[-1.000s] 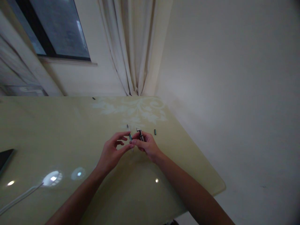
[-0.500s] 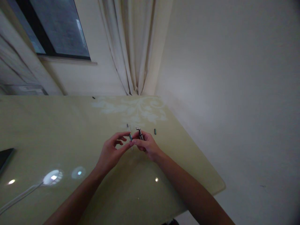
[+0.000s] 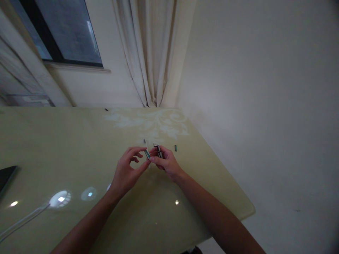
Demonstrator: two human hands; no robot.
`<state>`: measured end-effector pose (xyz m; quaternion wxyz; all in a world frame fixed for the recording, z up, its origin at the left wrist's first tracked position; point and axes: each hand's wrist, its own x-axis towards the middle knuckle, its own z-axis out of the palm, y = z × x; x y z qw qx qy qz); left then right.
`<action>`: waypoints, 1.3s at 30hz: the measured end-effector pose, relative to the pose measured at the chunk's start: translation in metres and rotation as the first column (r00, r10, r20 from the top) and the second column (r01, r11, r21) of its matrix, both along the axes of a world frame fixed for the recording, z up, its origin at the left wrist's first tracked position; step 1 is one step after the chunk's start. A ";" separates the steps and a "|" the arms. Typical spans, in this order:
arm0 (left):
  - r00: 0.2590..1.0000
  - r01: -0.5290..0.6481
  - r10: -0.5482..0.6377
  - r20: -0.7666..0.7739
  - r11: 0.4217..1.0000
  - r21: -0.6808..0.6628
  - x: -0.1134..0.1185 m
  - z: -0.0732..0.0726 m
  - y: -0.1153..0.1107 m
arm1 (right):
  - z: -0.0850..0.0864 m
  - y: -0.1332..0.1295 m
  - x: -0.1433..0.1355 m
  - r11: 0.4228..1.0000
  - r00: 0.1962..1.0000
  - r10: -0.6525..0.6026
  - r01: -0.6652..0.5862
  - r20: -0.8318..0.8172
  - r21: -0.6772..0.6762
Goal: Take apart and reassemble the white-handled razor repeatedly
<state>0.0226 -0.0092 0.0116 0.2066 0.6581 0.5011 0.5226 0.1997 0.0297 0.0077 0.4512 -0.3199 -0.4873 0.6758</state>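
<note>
Between the fingertips of my left hand (image 3: 127, 171) is a narrow dark strip with a green face, which looks like a razor cartridge (image 3: 147, 154). My right hand (image 3: 168, 163) is closed around a slim black-and-silver razor handle (image 3: 159, 151), its top end pointing up and away from me. The two hands meet over the table, fingertips close together, so whether the cartridge touches the handle cannot be told. A similar small black-and-green cartridge (image 3: 175, 148) lies just right of my right hand. Behind the fingers a thin pale stick with a grey tip (image 3: 144, 141) is partly hidden.
The glossy, pale yellow-green table (image 3: 206, 176) has a rounded corner at right. A small dark piece (image 3: 106, 109) lies by its far edge, and a dark flat object (image 3: 7, 176) at the left. Beige curtains (image 3: 148, 53) hang behind; a white wall (image 3: 251, 88) borders the right side.
The cartridge in my left fingers has turned slightly, showing more of its green face. My right hand keeps its hold on the handle, and the view has shifted a little.
</note>
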 end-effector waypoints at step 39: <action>0.987 0.158 -0.156 0.030 0.981 -0.111 0.000 0.007 -0.003 | 0.002 -0.001 0.002 0.998 0.999 -0.043 0.044 -0.027 0.053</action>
